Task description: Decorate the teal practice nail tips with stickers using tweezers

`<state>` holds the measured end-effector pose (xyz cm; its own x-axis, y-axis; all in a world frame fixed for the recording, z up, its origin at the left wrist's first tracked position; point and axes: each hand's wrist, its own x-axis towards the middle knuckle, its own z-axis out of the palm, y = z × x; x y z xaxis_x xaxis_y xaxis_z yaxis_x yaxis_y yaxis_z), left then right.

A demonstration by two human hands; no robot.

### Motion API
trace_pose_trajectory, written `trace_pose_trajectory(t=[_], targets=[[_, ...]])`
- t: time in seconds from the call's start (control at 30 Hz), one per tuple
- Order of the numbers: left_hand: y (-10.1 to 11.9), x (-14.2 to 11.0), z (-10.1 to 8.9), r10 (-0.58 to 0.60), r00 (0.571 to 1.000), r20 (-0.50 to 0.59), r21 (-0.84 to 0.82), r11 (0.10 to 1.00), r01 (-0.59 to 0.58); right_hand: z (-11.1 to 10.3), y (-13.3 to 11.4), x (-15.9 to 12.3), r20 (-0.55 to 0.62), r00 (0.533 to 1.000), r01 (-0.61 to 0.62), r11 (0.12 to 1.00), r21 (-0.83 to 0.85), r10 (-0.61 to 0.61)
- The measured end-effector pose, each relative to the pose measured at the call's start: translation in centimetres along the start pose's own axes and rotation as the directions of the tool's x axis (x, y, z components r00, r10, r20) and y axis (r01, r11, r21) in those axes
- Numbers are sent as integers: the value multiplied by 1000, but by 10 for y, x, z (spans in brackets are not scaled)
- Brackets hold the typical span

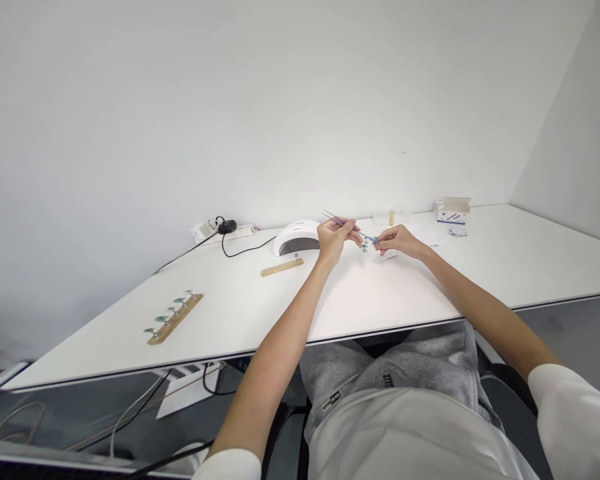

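Note:
My left hand (335,239) is closed round a thin, slender tool (334,218) that looks like tweezers; its lower end points right, toward my other hand. Between the fingertips of my right hand (397,239) is a small blue-green piece (376,241), too small to make out fully. The tool's end meets or nearly meets this piece. Just below the left fingers are small green pieces on stands (365,246), partly hidden. A small pale sheet (385,256) lies under my right hand.
A white nail lamp (298,231) stands behind my left wrist. Left of it are a wooden strip with one stand (282,267) and a strip with several nail tips (176,319). Farther off are a black plug with cable (227,227) and an opened small box (453,211).

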<state>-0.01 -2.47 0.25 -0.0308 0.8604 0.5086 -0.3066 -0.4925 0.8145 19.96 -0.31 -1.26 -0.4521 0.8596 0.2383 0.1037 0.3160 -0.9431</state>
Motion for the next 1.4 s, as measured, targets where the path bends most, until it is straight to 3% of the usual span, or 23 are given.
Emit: trace_pose_trajectory(t=[0.47, 0.87, 1.13, 1.4], targets=[[0, 4, -6, -19, 999, -51, -34, 999, 17, 0, 4, 2, -11, 1000, 19, 1000, -21, -19], [-2, 6, -9, -38, 998, -59, -5, 999, 37, 7, 6, 2, 133, 990, -33, 987, -156, 54], [0, 4, -7, -40, 998, -55, 0, 999, 40, 26, 9, 0, 306, 952, 73, 962, -261, 11], [1, 3, -7, -30, 999, -44, -2, 1000, 29, 41, 12, -5, 403, 914, 73, 961, -267, 42]])
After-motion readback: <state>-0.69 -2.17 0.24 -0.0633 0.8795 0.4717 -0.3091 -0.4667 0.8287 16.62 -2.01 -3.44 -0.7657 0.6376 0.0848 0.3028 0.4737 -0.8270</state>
